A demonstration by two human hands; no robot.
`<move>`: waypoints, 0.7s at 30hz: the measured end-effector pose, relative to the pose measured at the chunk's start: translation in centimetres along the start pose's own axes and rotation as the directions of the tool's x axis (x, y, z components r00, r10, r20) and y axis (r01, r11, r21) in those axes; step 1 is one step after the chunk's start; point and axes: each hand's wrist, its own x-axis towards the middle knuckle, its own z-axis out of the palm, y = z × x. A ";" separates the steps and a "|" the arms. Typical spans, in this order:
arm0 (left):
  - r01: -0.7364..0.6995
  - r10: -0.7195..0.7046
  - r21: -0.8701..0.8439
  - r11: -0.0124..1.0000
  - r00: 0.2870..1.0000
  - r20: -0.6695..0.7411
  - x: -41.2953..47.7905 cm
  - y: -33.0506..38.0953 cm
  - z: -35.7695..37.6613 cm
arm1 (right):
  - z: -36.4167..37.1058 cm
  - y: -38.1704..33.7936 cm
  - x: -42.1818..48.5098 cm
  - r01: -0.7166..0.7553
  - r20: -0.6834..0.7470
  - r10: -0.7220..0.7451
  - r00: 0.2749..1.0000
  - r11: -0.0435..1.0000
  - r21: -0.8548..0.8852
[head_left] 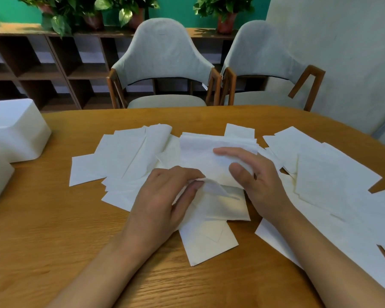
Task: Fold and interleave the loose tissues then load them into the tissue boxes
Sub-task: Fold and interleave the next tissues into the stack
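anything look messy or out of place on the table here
Yes. The loose tissues lie scattered over the table, overlapping at skewed angles rather than in a stack. One tissue corner, curled up and creased, is pinched by the left hand. Nothing looks torn or spilled.
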 end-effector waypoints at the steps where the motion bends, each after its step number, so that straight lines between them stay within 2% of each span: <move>1: 0.008 -0.009 -0.027 1.000 1.000 -0.027 0.1 0.1 -0.1 | 0.1 -0.2 -0.2 0.019 0.043 -0.019 0.999 1.000 0.006; 4: 0.040 -0.048 -0.075 0.996 0.993 -0.106 0.4 0.2 -0.4 | 0.4 -0.7 -0.6 0.066 0.101 -0.067 0.993 0.998 0.010; 7: 0.101 -0.113 -0.130 0.986 0.989 -0.094 0.7 0.3 -0.7 | 1.0 -1.0 -0.7 0.126 0.002 -0.126 0.992 0.991 -0.036; 9: 0.199 -0.206 -0.201 0.959 0.978 -0.015 1.0 0.4 -1.2 | 1.1 -1.1 -0.7 0.069 -0.067 -0.069 0.995 0.998 -0.013; 11: 0.335 -0.326 -0.261 0.905 0.942 0.078 1.1 0.3 -1.8 | 0.9 -1.2 -0.5 -0.064 -0.111 0.071 0.991 0.996 0.068; 13: 0.425 -0.400 -0.319 0.847 0.905 0.144 1.3 -0.1 -2.3 | 0.4 -1.1 -0.3 -0.124 -0.118 0.142 0.983 0.980 0.153; 18: 0.492 -0.479 -0.462 0.738 0.864 0.155 2.2 -0.4 -3.3 | 0.2 -1.4 -0.2 -0.141 -0.067 0.165 0.984 0.951 0.274; 21: 0.519 -0.486 -0.431 0.738 0.852 0.194 2.2 -0.6 -3.8 | 0.5 -1.1 -0.2 -0.200 0.028 0.200 0.979 0.941 0.272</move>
